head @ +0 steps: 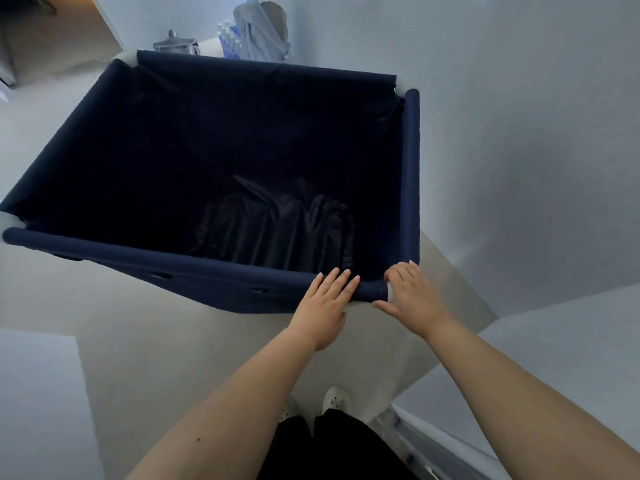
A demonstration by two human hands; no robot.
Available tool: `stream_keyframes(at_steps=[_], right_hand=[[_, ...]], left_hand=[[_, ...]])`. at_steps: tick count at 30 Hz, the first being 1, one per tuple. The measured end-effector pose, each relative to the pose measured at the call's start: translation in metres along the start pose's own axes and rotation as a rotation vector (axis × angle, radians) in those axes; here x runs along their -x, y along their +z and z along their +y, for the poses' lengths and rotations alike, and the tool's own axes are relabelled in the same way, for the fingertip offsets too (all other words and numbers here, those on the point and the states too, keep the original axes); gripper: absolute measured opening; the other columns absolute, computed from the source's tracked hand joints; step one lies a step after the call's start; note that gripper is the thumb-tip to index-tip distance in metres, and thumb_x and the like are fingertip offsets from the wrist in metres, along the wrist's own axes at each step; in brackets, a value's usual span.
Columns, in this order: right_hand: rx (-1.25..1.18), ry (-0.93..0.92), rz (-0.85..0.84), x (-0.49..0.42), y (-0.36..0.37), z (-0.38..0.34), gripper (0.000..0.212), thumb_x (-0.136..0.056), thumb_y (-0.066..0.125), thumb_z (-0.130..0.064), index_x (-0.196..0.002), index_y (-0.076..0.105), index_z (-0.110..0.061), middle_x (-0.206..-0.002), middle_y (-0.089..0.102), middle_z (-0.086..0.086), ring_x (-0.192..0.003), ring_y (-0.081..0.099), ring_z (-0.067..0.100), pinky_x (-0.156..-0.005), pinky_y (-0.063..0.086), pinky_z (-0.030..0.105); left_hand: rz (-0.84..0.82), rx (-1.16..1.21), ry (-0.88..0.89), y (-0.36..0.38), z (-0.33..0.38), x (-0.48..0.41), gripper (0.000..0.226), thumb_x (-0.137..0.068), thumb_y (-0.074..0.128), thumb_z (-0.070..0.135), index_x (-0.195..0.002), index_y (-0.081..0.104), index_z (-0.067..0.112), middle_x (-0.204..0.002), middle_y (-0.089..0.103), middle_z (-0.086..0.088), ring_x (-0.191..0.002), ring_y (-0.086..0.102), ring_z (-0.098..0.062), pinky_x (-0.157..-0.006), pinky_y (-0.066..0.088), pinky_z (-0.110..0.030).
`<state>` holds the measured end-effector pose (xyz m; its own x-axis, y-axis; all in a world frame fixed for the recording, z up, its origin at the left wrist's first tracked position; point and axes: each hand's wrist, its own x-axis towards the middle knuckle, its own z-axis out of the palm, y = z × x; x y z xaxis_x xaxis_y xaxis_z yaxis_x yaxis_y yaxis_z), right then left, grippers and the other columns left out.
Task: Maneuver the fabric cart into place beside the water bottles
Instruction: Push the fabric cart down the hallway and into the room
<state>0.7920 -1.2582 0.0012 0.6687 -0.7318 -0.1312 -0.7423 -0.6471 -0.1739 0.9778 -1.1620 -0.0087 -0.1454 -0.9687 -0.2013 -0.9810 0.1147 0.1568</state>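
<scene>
A large navy fabric cart [173, 261] with padded tube rims fills the middle of the head view, seen from above. Dark crumpled cloth [277, 230] lies at its bottom. My left hand [325, 303] rests flat on the near rim, fingers spread, close to the near right corner. My right hand [412, 296] lies over that corner's white joint, fingers loosely curved on it. A pack of water bottles [229, 39] stands on the floor beyond the cart's far side, against the wall.
A grey bag or cloth bundle [263, 29] leans beside the bottles. A metal pot-like object [175, 43] sits left of them. White walls close in on the right [519, 168] and lower left [34, 393]. A metal rail [433, 445] runs at lower right.
</scene>
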Motion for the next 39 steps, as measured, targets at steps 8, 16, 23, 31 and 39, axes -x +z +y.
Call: stream_keyframes(at_steps=[8,16,23,31,39], right_hand=[[0.062,0.267,0.105,0.048,0.027,-0.029,0.062,-0.086,0.031,-0.060,-0.109,0.055,-0.009,-0.102,0.062,0.006,-0.101,0.056,0.026,-0.113,0.024,0.052],[0.010,0.375,0.051,0.045,0.035,-0.091,0.054,-0.091,0.047,-0.046,-0.128,0.045,-0.007,-0.124,0.056,0.010,-0.119,0.048,0.027,-0.113,0.023,0.048],[0.080,0.615,0.052,0.034,0.040,-0.143,0.052,-0.087,0.057,-0.041,-0.117,0.050,0.001,-0.103,0.057,0.022,-0.101,0.051,0.040,-0.105,0.031,0.055],[0.094,0.757,0.010,0.063,0.044,-0.173,0.053,-0.087,0.058,-0.038,-0.121,0.048,0.002,-0.109,0.056,0.025,-0.108,0.048,0.041,-0.107,0.026,0.053],[0.059,0.834,0.107,0.082,0.057,-0.225,0.060,-0.088,0.041,-0.049,-0.109,0.055,0.006,-0.095,0.057,0.027,-0.092,0.055,0.044,-0.101,0.035,0.062]], left_hand=[[0.008,-0.126,-0.019,0.007,-0.032,0.031,0.066,-0.098,0.031,0.031,-0.144,-0.014,0.019,-0.158,0.001,-0.003,-0.143,-0.002,-0.022,-0.114,-0.003,-0.049],[0.051,-0.151,0.036,0.012,-0.093,0.065,0.069,-0.095,0.038,0.032,-0.146,-0.008,0.018,-0.157,0.013,-0.003,-0.143,0.008,-0.022,-0.114,-0.002,-0.048],[0.108,-0.132,-0.018,0.013,-0.178,0.097,0.077,-0.091,0.048,0.035,-0.146,-0.004,0.021,-0.155,0.021,-0.006,-0.142,0.013,-0.027,-0.113,0.004,-0.052],[0.030,-0.200,0.058,0.006,-0.234,0.118,0.083,-0.092,0.045,0.035,-0.142,-0.019,0.022,-0.157,0.006,-0.007,-0.143,0.000,-0.029,-0.111,-0.010,-0.052],[0.000,-0.288,0.082,0.007,-0.252,0.126,0.100,-0.092,0.043,0.033,-0.120,-0.052,0.019,-0.156,-0.009,-0.011,-0.141,-0.013,-0.034,-0.105,-0.021,-0.055]])
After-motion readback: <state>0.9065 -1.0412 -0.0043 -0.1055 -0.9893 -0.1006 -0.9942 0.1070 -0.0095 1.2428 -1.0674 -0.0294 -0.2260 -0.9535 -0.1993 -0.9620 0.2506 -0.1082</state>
